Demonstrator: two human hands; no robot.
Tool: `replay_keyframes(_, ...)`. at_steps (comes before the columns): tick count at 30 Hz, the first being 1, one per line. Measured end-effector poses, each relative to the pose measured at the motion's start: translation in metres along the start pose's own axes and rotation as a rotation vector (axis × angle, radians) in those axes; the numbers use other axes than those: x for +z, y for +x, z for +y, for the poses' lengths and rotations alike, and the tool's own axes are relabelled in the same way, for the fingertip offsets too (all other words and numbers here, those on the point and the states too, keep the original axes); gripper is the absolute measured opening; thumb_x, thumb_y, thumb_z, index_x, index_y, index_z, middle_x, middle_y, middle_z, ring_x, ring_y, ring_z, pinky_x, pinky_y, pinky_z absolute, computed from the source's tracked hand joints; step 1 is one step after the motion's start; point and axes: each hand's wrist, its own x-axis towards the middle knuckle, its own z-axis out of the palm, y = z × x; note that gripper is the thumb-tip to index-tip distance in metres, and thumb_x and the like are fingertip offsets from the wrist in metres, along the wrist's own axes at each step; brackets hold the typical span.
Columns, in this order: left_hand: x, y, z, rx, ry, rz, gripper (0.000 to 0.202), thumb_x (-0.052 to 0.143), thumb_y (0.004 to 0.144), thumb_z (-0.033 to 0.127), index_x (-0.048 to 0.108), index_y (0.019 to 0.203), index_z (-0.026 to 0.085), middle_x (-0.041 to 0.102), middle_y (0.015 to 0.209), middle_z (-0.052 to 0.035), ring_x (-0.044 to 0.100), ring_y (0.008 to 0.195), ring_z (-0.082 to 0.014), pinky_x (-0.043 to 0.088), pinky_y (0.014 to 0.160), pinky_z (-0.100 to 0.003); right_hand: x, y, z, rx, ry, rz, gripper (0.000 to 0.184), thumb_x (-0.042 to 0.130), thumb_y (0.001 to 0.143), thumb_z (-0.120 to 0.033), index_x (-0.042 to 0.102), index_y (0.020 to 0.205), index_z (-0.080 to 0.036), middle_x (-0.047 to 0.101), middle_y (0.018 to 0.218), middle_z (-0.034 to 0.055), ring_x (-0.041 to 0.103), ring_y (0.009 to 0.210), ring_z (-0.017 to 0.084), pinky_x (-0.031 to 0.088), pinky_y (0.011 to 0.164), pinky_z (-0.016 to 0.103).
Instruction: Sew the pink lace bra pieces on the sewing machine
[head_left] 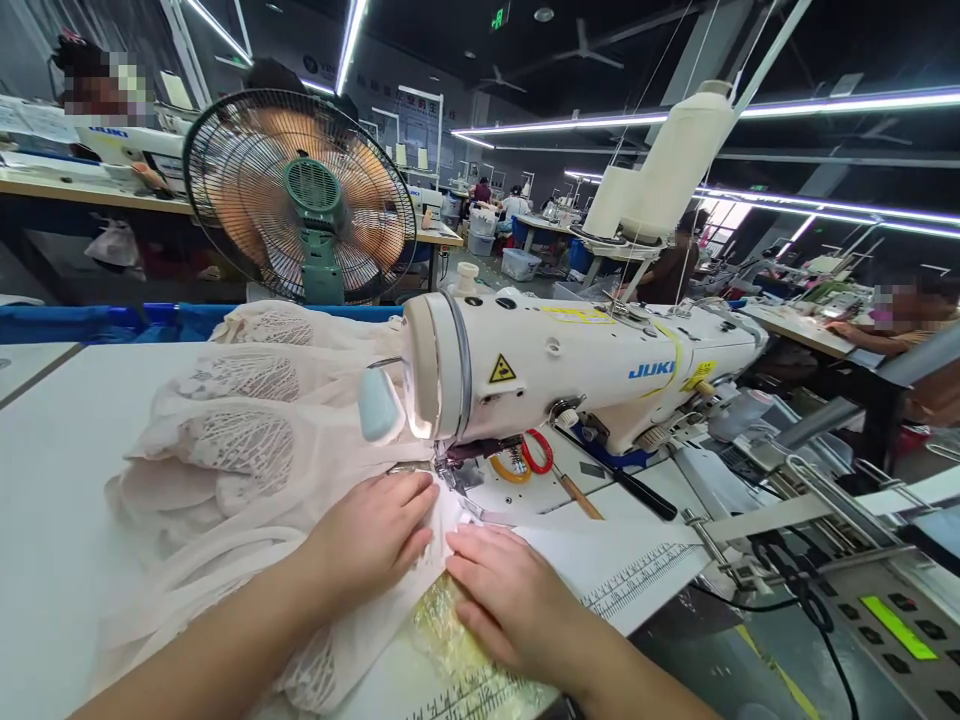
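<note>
A pale cream garment with lace panels (251, 440) lies gathered across the left of the table, and its edge runs under the needle area of a white JUKI sewing machine (525, 365). My left hand (375, 530) lies flat on the cloth just in front of the presser foot (442, 465), fingers stretched out. To its right, my right hand (510, 595) rests with extended fingertips on the fabric's edge near a narrow strip guide (480, 512). Beneath that palm is a shiny yellowish patch (446, 625) on the table. The underside of both hands is hidden.
Beside the needle are red (538, 452) and yellow rings, a wooden-handled tool (581, 497) and a black-handled one. Printed rulers (637, 580) mark the tabletop. A metal tape feeder and control panel (892, 620) stand right. A large fan (300, 195) and co-workers are behind.
</note>
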Motion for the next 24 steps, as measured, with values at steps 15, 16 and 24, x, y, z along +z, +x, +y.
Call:
replay_keyframes(15, 0.016, -0.003, -0.004, -0.005, -0.017, 0.08, 0.04, 0.037, 0.092, 0.034, 0.061, 0.12, 0.017, 0.063, 0.123, -0.0132, 0.059, 0.109, -0.0286, 0.049, 0.091, -0.042, 0.003, 0.0, 0.002, 0.016, 0.009, 0.04, 0.028, 0.045, 0.091, -0.026, 0.056, 0.115, -0.017, 0.062, 0.122, 0.0068, 0.052, 0.118, 0.02, 0.038, 0.107, 0.038)
replay_keyframes(16, 0.018, -0.003, -0.004, -0.007, -0.022, 0.081, 0.04, 0.037, 0.092, 0.035, 0.061, 0.12, 0.018, 0.063, 0.123, -0.0127, 0.059, 0.109, -0.0282, 0.048, 0.092, -0.041, 0.003, 0.0, 0.003, 0.015, 0.007, 0.042, 0.028, 0.045, 0.091, -0.027, 0.056, 0.116, -0.018, 0.062, 0.122, 0.007, 0.052, 0.118, 0.021, 0.038, 0.107, 0.038)
replay_keyframes(24, 0.004, 0.001, -0.003, 0.04, 0.04, 0.0, 0.045, 0.034, 0.093, 0.037, 0.061, 0.121, 0.015, 0.063, 0.125, -0.0126, 0.059, 0.11, -0.0301, 0.048, 0.091, -0.043, 0.004, -0.001, 0.005, -0.002, -0.026, 0.078, 0.028, 0.041, 0.094, -0.031, 0.057, 0.112, -0.017, 0.064, 0.121, 0.0076, 0.054, 0.117, 0.02, 0.042, 0.104, 0.034)
